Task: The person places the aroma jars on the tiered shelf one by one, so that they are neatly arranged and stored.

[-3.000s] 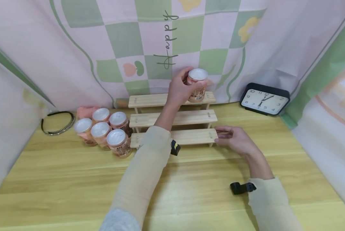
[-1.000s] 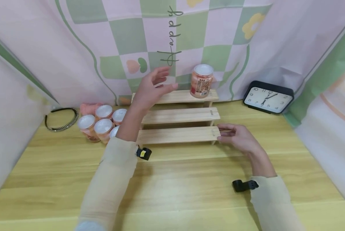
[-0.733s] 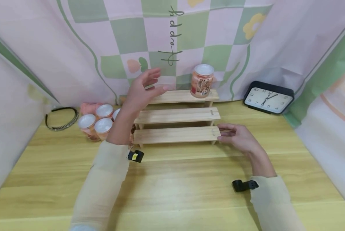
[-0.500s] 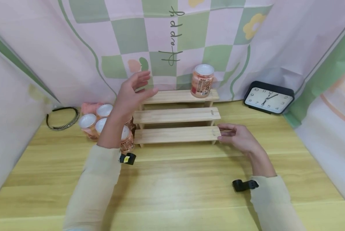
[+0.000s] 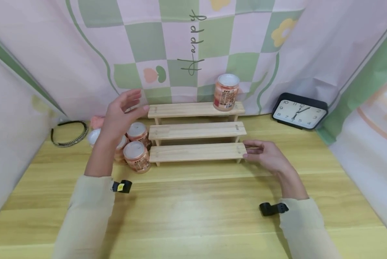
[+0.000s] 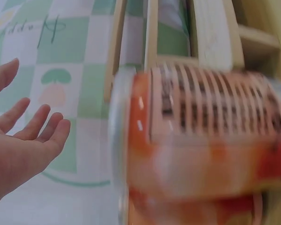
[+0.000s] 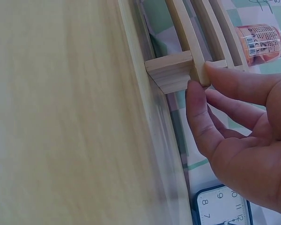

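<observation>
Head view, nearest: the wood-grain bench spreads between two beige sleeves. The right hand pinches the end of the lowest tier of a three-tier wooden rack between thumb and fingers. The left hand is raised off the rack's other end, fingers loosely bent and holding nothing. Beneath it and just to its right, a cluster of lidded jars stands upright on the bench, partly hidden by that arm. Farther off, between the hands, a labelled jar stands upright on the top tier. Left of the left hand lies a dark headband; beyond the right hand sits a black-framed clock. Behind hangs a checked curtain.
</observation>
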{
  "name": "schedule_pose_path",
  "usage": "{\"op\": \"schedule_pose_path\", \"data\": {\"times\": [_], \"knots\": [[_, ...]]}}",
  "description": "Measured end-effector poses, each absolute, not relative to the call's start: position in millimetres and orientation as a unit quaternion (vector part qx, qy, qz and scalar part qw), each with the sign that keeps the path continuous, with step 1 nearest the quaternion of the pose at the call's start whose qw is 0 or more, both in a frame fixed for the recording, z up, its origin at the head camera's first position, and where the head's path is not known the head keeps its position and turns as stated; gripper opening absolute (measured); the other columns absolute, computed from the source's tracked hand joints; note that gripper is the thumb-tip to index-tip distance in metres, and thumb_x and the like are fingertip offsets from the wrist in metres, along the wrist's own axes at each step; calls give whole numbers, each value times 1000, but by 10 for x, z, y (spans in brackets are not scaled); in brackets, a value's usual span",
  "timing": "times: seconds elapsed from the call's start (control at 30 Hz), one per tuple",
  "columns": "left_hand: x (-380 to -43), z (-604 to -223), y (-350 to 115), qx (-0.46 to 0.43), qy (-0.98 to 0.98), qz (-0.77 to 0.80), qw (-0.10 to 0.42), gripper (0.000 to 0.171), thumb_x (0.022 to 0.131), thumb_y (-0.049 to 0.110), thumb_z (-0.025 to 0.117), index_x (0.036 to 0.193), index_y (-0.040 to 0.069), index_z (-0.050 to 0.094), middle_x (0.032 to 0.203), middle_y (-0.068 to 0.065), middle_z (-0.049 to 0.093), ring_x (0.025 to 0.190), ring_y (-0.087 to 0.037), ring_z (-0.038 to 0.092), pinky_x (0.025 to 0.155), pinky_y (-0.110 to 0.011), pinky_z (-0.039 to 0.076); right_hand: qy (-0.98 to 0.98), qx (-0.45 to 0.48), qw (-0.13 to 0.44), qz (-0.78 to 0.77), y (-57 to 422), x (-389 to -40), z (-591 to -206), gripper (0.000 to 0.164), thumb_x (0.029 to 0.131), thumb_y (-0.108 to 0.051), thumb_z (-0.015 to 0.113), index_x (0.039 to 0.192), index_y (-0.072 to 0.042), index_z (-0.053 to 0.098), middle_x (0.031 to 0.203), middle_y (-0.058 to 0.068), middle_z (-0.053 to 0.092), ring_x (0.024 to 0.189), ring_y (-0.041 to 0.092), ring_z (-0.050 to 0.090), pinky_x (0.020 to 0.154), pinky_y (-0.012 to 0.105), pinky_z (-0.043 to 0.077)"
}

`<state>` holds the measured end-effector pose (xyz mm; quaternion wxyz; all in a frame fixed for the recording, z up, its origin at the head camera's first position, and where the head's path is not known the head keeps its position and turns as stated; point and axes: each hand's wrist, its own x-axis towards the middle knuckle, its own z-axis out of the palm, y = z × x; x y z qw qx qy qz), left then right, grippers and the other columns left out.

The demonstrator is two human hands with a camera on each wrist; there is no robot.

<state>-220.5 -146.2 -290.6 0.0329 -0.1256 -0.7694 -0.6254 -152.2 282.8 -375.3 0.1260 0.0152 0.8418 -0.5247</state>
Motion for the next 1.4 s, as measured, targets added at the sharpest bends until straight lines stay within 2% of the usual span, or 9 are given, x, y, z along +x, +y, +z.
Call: {"op": "schedule_pose_path", "data": {"times": [0.5,0.6,0.73,0.83,0.93,1.1,1.17,1.27,1.4], "knots": [[-2064,-3110,-2081,-34,-814,-576,63,63,96,30,72,151,12,47,149,-7,50,137,-24,43,112,-37,39,838,15,131,-530,2856,-1529,-3753,62,94,-7,71,150,4,44,145,26,50,131,39,50,89,22,53],[-2054,-3162,-2151,-34,-816,-574,67,64,96,33,72,151,10,48,147,-6,51,134,-22,46,107,-28,42,839,15,129,-529,2866,-1530,-3746,62,94,-6,70,149,4,44,144,25,51,130,38,51,90,23,53],[-2053,-3236,-2227,-30,-812,-578,80,63,95,28,74,149,6,49,137,-2,58,126,-19,53,95,-15,46,839,12,128,-529,2870,-1535,-3740,61,94,-6,70,149,4,44,144,25,51,129,38,51,90,22,52],[-2048,-3285,-2288,-20,-808,-582,91,62,94,25,75,148,5,51,130,0,61,122,-19,54,91,-13,46,837,11,129,-532,2862,-1539,-3741,62,94,-5,70,149,4,44,144,26,51,130,38,50,90,22,52],[-2040,-3327,-2353,-6,-822,-561,101,63,94,29,74,148,6,51,135,-3,60,124,-19,50,98,-18,44,834,14,130,-536,2860,-1542,-3748,62,94,-5,70,149,4,44,144,26,50,130,38,50,89,21,52],[-2038,-3406,-2473,-8,-845,-526,95,67,96,30,70,152,3,45,153,-15,46,136,-26,40,116,-40,31,834,18,131,-536,2860,-1536,-3761,62,94,-6,71,149,4,44,145,26,50,130,38,50,88,20,52],[-2041,-3449,-2525,-16,-846,-526,87,67,97,28,69,153,2,42,155,-18,43,140,-30,36,119,-43,27,834,19,131,-536,2861,-1532,-3766,62,94,-6,71,149,4,44,144,26,50,130,38,50,89,20,52],[-2044,-3514,-2601,-27,-844,-532,68,69,97,25,70,154,2,39,154,-17,42,141,-32,35,115,-29,31,834,19,129,-535,2863,-1527,-3772,62,93,-6,71,149,4,45,143,26,51,129,37,51,89,21,53],[-2056,-3577,-2691,-41,-835,-548,33,73,97,19,71,157,4,34,154,-17,40,138,-25,38,96,-11,39,837,20,127,-532,2862,-1522,-3772,61,94,-6,71,149,3,45,143,26,52,128,37,52,89,21,52]]}}
